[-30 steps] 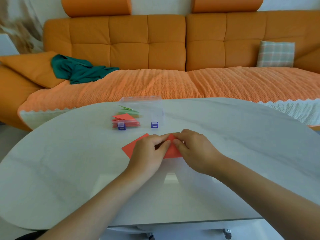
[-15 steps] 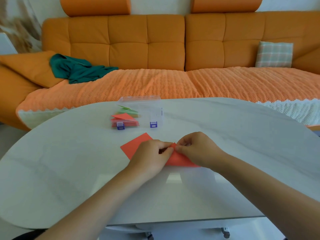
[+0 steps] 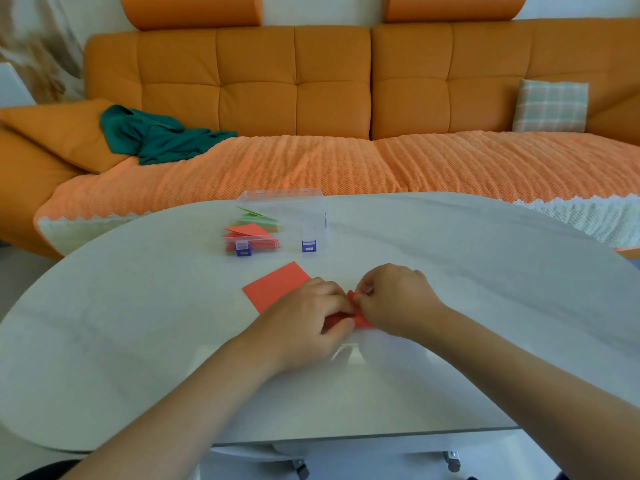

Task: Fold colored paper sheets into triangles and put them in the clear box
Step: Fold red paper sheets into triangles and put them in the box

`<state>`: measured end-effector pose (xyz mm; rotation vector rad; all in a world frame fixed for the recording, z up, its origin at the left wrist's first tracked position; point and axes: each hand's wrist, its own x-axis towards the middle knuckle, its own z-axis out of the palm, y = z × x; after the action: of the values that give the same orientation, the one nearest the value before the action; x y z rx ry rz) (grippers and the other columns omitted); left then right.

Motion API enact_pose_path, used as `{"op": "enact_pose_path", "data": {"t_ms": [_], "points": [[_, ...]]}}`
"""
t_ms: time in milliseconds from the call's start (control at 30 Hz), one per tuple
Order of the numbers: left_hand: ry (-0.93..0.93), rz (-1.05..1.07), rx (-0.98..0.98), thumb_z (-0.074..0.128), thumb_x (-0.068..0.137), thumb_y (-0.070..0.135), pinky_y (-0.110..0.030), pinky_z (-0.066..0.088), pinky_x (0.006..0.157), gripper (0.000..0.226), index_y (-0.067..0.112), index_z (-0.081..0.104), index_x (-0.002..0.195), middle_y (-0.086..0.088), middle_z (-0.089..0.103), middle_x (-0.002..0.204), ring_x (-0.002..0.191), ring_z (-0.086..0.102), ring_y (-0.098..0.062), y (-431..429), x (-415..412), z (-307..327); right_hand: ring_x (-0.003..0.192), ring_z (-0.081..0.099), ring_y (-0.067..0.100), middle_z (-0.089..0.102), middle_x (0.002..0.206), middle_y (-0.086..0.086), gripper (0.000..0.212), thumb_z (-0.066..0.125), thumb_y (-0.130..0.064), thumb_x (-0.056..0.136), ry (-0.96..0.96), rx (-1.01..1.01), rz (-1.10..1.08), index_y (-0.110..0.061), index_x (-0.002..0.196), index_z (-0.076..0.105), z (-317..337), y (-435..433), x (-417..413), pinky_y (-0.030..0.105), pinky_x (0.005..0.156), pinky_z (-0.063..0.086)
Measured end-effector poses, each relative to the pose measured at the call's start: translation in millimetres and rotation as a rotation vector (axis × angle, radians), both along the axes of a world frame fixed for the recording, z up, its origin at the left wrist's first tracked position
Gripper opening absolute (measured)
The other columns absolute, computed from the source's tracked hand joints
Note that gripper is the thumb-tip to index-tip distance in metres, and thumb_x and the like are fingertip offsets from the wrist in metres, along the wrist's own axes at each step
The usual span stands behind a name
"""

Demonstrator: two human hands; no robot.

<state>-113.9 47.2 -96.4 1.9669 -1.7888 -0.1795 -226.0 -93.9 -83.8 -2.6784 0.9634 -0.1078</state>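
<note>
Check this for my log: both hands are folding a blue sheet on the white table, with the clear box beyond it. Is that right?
Not quite. The sheet is red, not blue; the head view shows it. The left hand and right hand are folding it on the white table, the clear box beyond it.

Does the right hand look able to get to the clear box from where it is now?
Probably yes: only table surface lies between the right hand and the clear box beyond it. The hand is busy, though, pinching the red paper.
</note>
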Motion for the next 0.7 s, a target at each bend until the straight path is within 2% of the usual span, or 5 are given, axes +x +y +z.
{"op": "enact_pose_path", "data": {"t_ms": [200, 300, 433, 533, 700], "points": [[-0.034, 0.005, 0.007, 0.05, 0.089, 0.031, -0.018, 0.04, 0.092, 0.031, 0.022, 0.073, 0.108, 0.011, 0.062, 0.108, 0.103, 0.048, -0.005, 0.2, -2.6, 1.5, 0.099, 0.06, 0.012, 0.063, 0.105, -0.013, 0.027, 0.054, -0.053, 0.093, -0.081, -0.232, 0.14, -0.04, 0.114, 0.064, 3.1, -0.6, -6.5, 0.032, 0.086, 0.037], [-0.044, -0.004, 0.01, 0.046, 0.087, 0.037, -0.022, 0.042, 0.093, 0.037, 0.023, 0.073, 0.108, 0.011, 0.063, 0.107, 0.101, 0.049, -0.006, 0.2, -3.4, 1.8, 0.093, 0.059, 0.013, 0.063, 0.099, -0.01, 0.022, 0.053, -0.047, 0.096, -0.032, -0.268, 0.251, -0.041, 0.104, 0.073, 5.7, -1.9, -10.0, 0.032, 0.084, 0.039], [-0.098, -0.025, 0.01, 0.041, 0.088, 0.042, -0.025, 0.043, 0.092, 0.044, 0.025, 0.072, 0.114, 0.01, 0.064, 0.108, 0.103, 0.051, -0.008, 4.3, -2.5, 0.4, 0.092, 0.059, 0.013, 0.067, 0.097, -0.011, 0.025, 0.05, -0.041, 0.097, -0.004, -0.172, 0.218, -0.042, 0.099, 0.075, 6.3, -2.7, -8.6, 0.032, 0.089, 0.039], [-0.261, -0.091, -0.033, 0.048, 0.088, 0.029, -0.031, 0.046, 0.083, 0.033, 0.02, 0.075, 0.104, 0.004, 0.067, 0.098, 0.096, 0.053, -0.016, 5.8, -4.3, -0.4, 0.095, 0.06, 0.015, 0.068, 0.101, -0.01, 0.027, 0.05, -0.035, 0.095, 0.002, -0.155, 0.186, -0.039, 0.097, 0.076, 7.1, -3.1, -7.4, 0.033, 0.09, 0.039], [-0.328, -0.082, -0.05, 0.046, 0.083, 0.028, -0.033, 0.048, 0.065, 0.032, 0.016, 0.075, 0.087, 0.007, 0.067, 0.095, 0.089, 0.051, -0.014, 10.5, -15.8, -4.5, 0.089, 0.057, 0.014, 0.068, 0.104, -0.011, 0.023, 0.052, -0.035, 0.092, 0.018, -0.12, 0.15, -0.037, 0.096, 0.075, 5.3, -4.5, -6.7, 0.03, 0.079, 0.034]]}}
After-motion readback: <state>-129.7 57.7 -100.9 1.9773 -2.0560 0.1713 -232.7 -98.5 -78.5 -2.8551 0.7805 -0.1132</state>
